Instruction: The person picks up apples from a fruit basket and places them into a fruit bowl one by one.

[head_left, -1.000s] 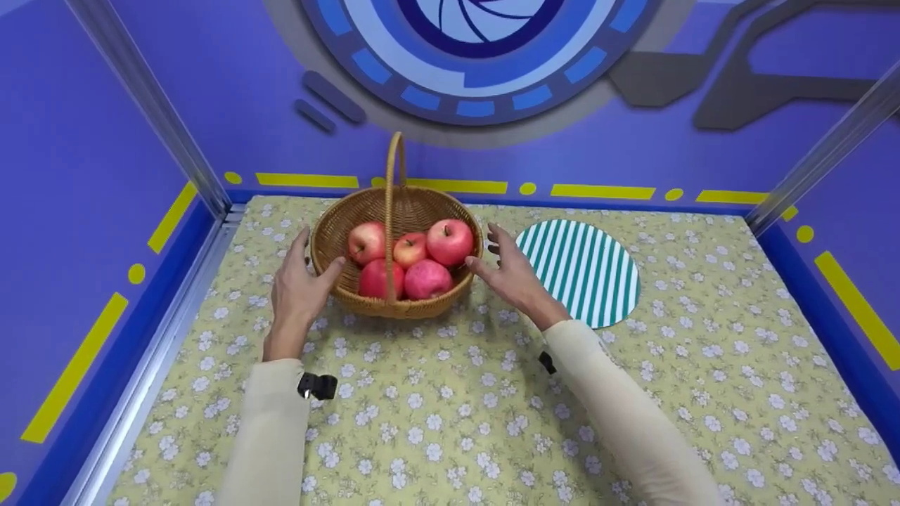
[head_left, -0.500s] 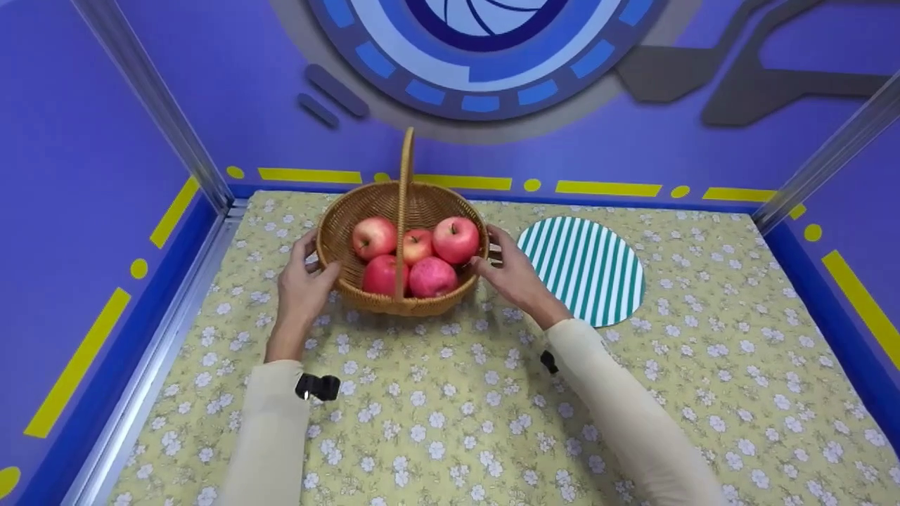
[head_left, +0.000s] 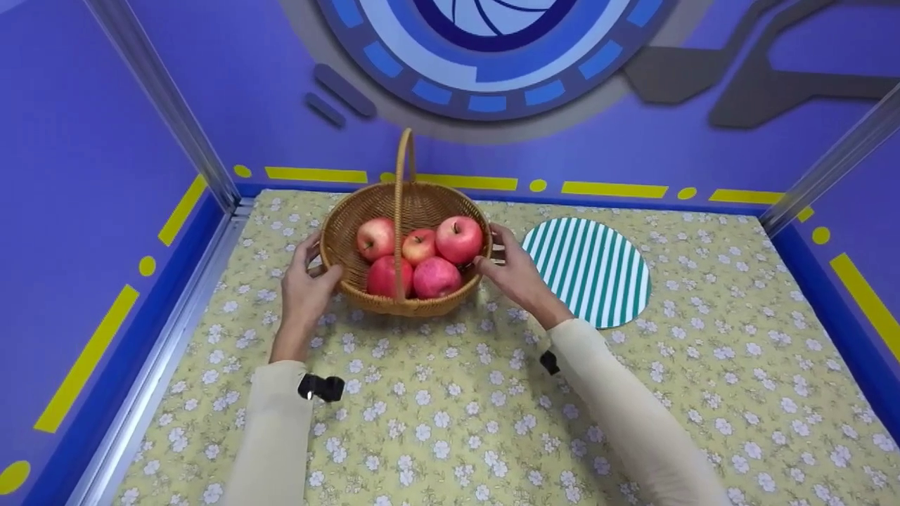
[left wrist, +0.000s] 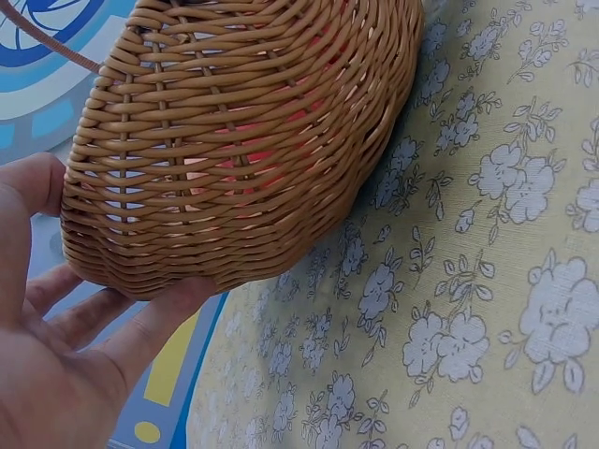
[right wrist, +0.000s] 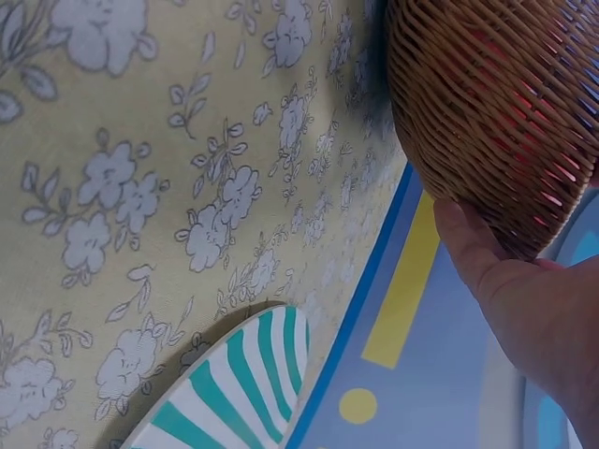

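A brown wicker basket [head_left: 351, 288] with a tall arched handle stands near the back of the table, a little left of the middle. Several red apples [head_left: 437, 277] lie in it; through the weave in the left wrist view their red shows. My left hand [head_left: 304, 292] holds the basket's left side, thumb at the rim and fingers round the outer wall. On the opposite side my right hand [head_left: 519, 274] grips the wall the same way, thumb at the rim. Part of the right fingers is hidden behind the basket.
A round mat with green and white stripes [head_left: 590, 270] lies right of the basket, close to my right forearm. A flowered yellow cloth [head_left: 450, 407] covers the table. Blue panels [head_left: 246, 84] with metal posts rise at the back and both sides.
Both hands have closed in from beside the basket onto its sides. The basket appears slightly farther right in view, as does the whole scene. The apples keep their places.
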The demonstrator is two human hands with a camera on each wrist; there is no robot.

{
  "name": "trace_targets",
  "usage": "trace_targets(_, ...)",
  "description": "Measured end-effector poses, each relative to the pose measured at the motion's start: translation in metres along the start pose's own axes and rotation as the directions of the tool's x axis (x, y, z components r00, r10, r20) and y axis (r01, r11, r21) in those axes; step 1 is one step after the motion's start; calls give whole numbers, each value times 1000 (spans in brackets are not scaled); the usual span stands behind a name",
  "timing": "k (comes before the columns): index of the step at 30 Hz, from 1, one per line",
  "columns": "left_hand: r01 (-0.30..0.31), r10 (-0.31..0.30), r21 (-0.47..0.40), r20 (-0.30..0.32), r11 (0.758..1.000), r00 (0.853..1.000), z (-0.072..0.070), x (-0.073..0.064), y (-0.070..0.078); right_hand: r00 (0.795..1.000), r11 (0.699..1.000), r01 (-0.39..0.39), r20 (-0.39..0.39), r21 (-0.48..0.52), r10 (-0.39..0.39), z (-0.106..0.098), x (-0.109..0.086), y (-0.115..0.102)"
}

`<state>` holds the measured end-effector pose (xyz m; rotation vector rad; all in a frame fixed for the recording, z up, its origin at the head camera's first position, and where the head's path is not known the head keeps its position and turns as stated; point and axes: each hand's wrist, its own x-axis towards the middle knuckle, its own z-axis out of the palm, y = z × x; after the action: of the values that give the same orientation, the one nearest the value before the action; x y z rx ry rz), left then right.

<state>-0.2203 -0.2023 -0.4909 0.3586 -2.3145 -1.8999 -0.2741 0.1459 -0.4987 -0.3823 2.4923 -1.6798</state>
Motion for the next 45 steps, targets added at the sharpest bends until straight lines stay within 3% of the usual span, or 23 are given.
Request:
trace_targets(7,4,-4,-2,5,1000,1000,4,1,0,1000,1000,-3,-19,17,3,-3,-3,4)
trace_targets(17,-50,50,19,-18,999,999,12,2,1,999,1000,-18,-30,20,18,-8,-6,8)
trace_targets(25,-35,35,-9,-1,999,999,19,2,0,999,999,8,-46,32,-7,-15,-7,9)
trace_targets(45,-43,44,-28,63,999,997,41,1,7,995,999,-28,-95,-32,25,-37,-17,15)
